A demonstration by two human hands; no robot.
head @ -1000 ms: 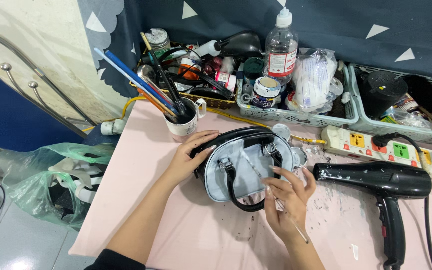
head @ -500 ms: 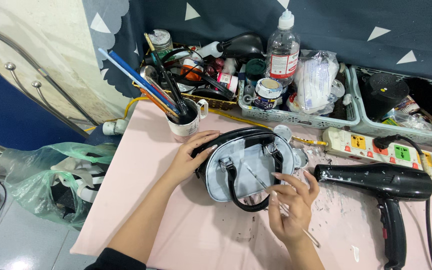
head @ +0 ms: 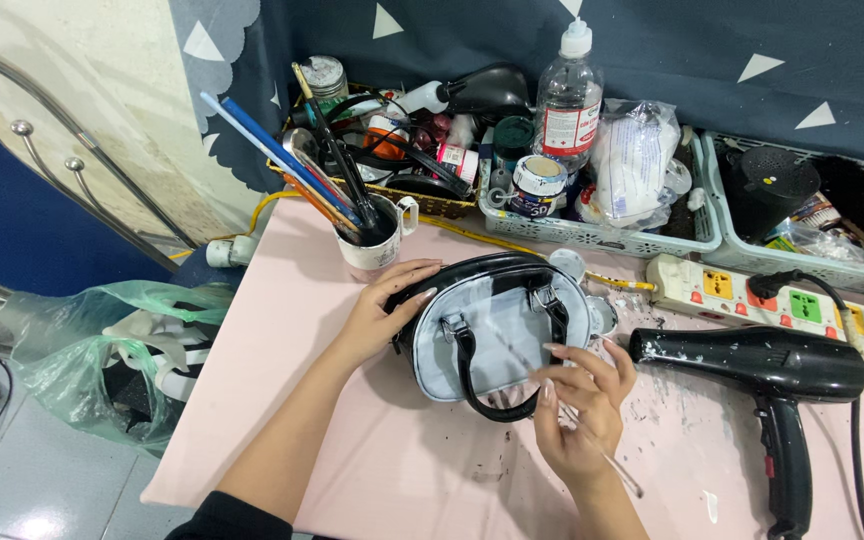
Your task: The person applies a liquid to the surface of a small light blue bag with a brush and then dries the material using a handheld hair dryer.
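A small grey handbag (head: 497, 325) with black trim and black handles lies flat on the pink table (head: 282, 330). My left hand (head: 387, 305) rests on the bag's left edge, fingers spread over its black rim, steadying it. My right hand (head: 577, 405) hovers at the bag's lower right, beside the black handle. Its fingers pinch a thin brush (head: 607, 460) whose pale handle sticks out toward the lower right. The brush tip is blurred over the grey panel.
A black hair dryer (head: 767, 370) lies right of the bag, by a white power strip (head: 777, 300). A white mug of brushes (head: 372, 240) stands behind my left hand. Baskets (head: 602, 235) with jars and a clear bottle (head: 567, 100) line the back. A green plastic bag (head: 102, 340) sits on the floor, left.
My right hand has slid down and slightly right along the bag's lower right edge with the brush. My left hand and the bag have stayed put.
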